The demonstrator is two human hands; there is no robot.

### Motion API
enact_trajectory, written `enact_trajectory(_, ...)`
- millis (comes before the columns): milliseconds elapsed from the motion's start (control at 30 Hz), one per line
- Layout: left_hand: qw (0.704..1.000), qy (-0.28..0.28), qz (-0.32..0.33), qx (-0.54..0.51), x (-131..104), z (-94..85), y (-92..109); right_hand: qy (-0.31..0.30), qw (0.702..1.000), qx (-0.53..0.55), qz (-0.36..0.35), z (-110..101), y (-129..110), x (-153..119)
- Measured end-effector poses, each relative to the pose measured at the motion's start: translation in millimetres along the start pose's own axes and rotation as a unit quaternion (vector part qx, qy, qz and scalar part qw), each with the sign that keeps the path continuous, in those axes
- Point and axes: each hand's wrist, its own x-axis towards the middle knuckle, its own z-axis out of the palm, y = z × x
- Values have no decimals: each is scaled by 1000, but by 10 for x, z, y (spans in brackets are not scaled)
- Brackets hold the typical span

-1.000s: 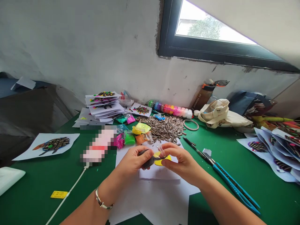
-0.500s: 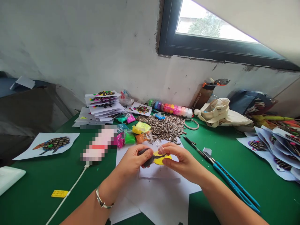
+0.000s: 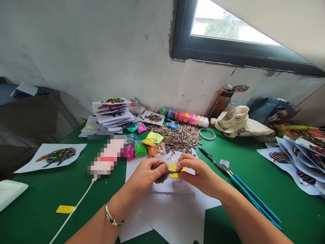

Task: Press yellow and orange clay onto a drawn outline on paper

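My left hand (image 3: 149, 173) is closed round a lump of black clay (image 3: 162, 172) in a clear wrapper. My right hand (image 3: 195, 169) pinches the thin end stretched out from that lump. Beneath both hands lies a small white sheet with a yellow clay shape (image 3: 174, 175), partly hidden by the fingers. Larger white sheets (image 3: 175, 213) are spread under it. Just beyond my hands are a pile of striped seeds (image 3: 181, 137) and bagged clay in yellow (image 3: 153, 138), green (image 3: 140, 149) and orange (image 3: 153, 150).
Stacked seed pictures (image 3: 113, 117) stand at the back left, more (image 3: 302, 162) at the right. A tape roll (image 3: 207, 134), a pen (image 3: 209, 156), blue-handled tool (image 3: 254, 200), cloth bag (image 3: 238, 123) and bottle (image 3: 220, 103) lie right of centre. A white cable (image 3: 73, 210) crosses the left.
My right hand has moved slightly away from my left, and the black clay between them looks shifted a little to the right. More of the yellow shape shows.
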Motion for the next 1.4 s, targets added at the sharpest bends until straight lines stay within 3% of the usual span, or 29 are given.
enact_trajectory(300, 1000, 22, -5, 16, 11, -9, -21, -4, 998, -55, 34, 31, 69, -10)
enact_trajectory(567, 999, 26, -5, 22, 21, -9, -6, 11, 992, 94, 85, 23, 81, 16)
enact_trajectory(767, 997, 69, -10, 28, 10, -48, 64, 7, 937, 313, 155, -15, 125, 41)
enact_trajectory(1067, 984, 179, -15, -10, 70, -183, 14, 45, 856, 458, 237, 22, 170, 83)
enact_trajectory(1400, 980, 198, 7, 0, 108, -241, -12, 56, 842, 485, 229, 30, 180, 86)
